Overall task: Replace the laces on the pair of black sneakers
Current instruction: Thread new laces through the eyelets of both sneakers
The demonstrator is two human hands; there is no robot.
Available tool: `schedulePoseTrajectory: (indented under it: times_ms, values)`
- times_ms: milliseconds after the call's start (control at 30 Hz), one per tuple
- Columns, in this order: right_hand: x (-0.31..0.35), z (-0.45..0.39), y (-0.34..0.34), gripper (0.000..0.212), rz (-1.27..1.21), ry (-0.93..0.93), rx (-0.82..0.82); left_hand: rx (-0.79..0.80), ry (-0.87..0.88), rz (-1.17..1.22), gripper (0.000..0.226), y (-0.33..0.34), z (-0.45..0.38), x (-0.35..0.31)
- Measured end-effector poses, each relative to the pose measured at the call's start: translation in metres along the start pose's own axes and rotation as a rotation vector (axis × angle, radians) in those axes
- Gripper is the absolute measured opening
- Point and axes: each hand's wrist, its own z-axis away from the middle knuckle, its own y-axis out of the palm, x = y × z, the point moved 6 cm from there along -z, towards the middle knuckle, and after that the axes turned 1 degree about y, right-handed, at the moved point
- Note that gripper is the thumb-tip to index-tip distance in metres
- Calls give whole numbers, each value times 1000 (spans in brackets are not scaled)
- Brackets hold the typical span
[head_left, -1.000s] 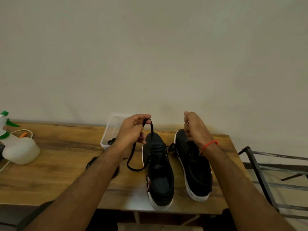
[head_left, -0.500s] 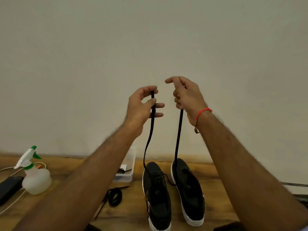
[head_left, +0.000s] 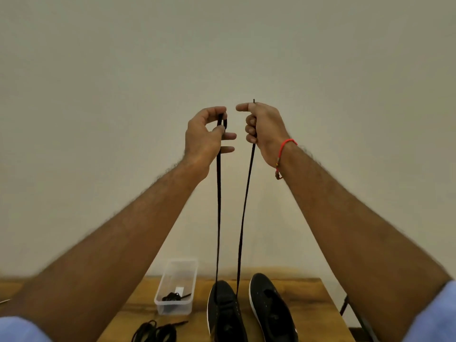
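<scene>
Two hands raised, left hand (head_left: 206, 137) and right hand (head_left: 264, 129) pinching lace (head_left: 218, 218), clear tub (head_left: 178, 287) beside sneakers (head_left: 227, 314).

wall (head_left: 222, 45): plain, off-white, fills most of the view | surface (head_left: 311, 297): wooden, dark-grained, set against the wall | metal frame (head_left: 355, 317): dark, just right of the surface | light: soft, even

No text, label, brand or number is legible on anything here.
</scene>
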Motion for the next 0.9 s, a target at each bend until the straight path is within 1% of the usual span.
schedulePoseTrajectory:
  times_ms: [100,233,300,433,567,700,800,900]
  values:
    - [7,-7,-2,29,96,-15,11,-34,-20,55,25,-2,-12,-7]
    - [12,-17,-9,24,75,-47,-12,-65,-54,141,18,-2,-25,-17]
    - [15,-20,-12,21,72,-76,-28,-57,-44,165,22,1,-30,-24]
    - [19,-24,-23,23,58,-110,-113,3,-43,169,40,11,-40,-35]
    - [22,-28,-28,13,59,-80,-144,30,-82,134,36,19,-48,-38]
    - [25,-32,-30,12,41,-33,-123,14,-134,198,33,23,-52,-39]
    - [24,-33,-29,14,15,-13,-105,9,-124,253,25,24,-53,-39]
    - [23,-33,-26,11,-1,-14,-104,-4,-98,243,22,23,-55,-38]
